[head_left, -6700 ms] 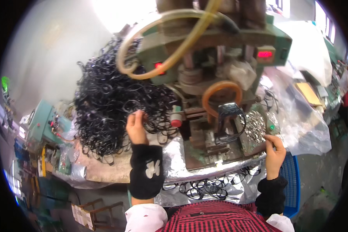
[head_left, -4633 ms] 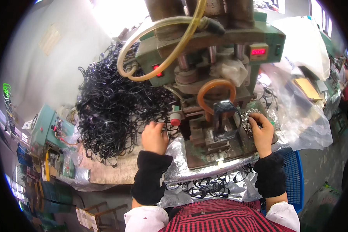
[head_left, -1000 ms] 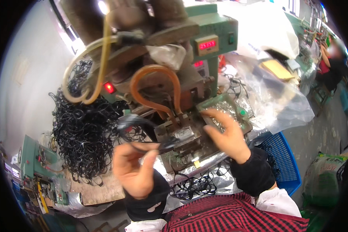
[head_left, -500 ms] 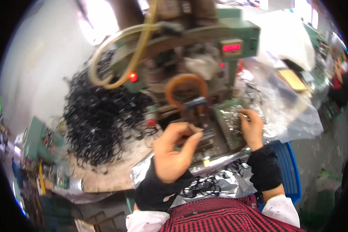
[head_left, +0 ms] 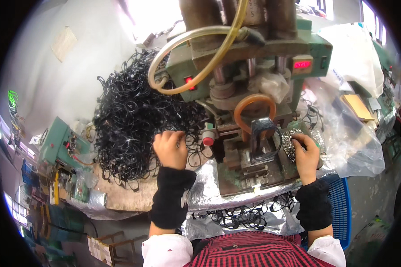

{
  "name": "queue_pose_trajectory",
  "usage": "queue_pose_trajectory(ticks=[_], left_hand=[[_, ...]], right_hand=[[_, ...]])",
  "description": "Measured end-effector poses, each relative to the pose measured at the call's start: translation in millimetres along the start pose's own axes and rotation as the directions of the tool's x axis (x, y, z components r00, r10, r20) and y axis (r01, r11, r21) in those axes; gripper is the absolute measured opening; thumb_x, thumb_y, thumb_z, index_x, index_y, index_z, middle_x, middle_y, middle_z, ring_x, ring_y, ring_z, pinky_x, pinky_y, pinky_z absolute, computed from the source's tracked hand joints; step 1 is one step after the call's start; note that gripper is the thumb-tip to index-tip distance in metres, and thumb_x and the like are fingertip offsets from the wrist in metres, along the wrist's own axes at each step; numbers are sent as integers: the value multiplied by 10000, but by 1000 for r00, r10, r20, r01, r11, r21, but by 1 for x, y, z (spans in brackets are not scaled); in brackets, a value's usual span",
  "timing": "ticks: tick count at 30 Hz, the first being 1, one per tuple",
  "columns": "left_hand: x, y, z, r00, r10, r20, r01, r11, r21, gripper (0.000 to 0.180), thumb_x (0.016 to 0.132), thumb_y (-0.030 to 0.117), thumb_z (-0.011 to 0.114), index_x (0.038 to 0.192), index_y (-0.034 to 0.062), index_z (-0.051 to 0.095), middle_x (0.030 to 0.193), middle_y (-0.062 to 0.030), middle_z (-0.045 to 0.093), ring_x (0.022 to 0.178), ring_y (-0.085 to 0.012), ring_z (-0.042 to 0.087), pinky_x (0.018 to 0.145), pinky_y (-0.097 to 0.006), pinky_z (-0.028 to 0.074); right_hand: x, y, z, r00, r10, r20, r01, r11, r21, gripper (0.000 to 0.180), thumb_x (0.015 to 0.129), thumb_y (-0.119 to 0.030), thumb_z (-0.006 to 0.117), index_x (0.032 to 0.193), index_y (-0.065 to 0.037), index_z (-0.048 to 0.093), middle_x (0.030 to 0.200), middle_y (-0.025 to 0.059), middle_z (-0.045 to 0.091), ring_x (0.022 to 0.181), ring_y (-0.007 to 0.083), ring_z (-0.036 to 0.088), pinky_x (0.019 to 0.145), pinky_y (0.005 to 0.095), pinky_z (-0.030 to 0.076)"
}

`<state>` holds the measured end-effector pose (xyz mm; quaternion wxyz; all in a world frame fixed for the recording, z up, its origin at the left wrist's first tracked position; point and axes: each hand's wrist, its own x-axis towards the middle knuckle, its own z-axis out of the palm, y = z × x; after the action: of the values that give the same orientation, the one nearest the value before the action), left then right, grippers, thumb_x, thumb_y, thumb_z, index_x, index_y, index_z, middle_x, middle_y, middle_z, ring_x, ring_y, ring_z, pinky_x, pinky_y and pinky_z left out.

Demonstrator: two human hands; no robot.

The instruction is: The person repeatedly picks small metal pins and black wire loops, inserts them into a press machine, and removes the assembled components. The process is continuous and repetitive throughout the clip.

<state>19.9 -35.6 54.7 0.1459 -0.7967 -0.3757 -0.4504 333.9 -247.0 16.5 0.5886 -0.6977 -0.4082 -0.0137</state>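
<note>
Small metal pieces [head_left: 288,149] lie heaped at the fingertips of the right hand [head_left: 308,159], just left of its curled thumb and fingers, in the worn tray [head_left: 289,169] beside the press. The tips are bent close together; I cannot tell whether they pinch a piece.

The left hand [head_left: 170,153] is curled at the lower right edge of a pile of black loops [head_left: 129,115], with something dark between its fingers; whether it grips a loop is unclear.

Between the 2 hands, 1 black loop [head_left: 255,141] stands over the press fixture [head_left: 254,174]. Its long axis runs roughly up and down the view, and a thin curved part bows out to the right, toward the heap. The right hand is clearly nearer to it; on the left hand's side, the red button [head_left: 207,141] sits between.

Farther out, an orange tube [head_left: 254,99] arches behind the loop, more black loops [head_left: 245,218] lie on silver foil along the near edge, and a blue basket [head_left: 341,202] stands at lower right.
</note>
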Motion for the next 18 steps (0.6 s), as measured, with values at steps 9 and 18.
queue_pose_trajectory(ticks=[9, 18], left_hand=[[-26, -43, 41, 998, -53, 18, 48, 980, 195, 169, 704, 62, 716, 868, 98, 726, 896, -78, 624, 894, -290, 585, 749, -404, 461], [-22, 12, 2, 807, -569, 157, 450, 421, -788, 98, 952, 61, 615, 1024, 23, 559, 870, -11, 588, 748, -85, 569, 680, -218, 476]], right_hand=[[-38, 16, -36, 994, 49, -97, -60, 992, -110, 134, 865, 4, 627, 986, -1, 683, 919, 86, 680, 878, 173, 636, 804, 283, 482], [-17, -70, -6, 986, 4, 169, -67, 925, 374, 316, 828, 22, 674, 1141, 6, 636, 1010, 71, 680, 922, 155, 645, 843, 280, 501]])
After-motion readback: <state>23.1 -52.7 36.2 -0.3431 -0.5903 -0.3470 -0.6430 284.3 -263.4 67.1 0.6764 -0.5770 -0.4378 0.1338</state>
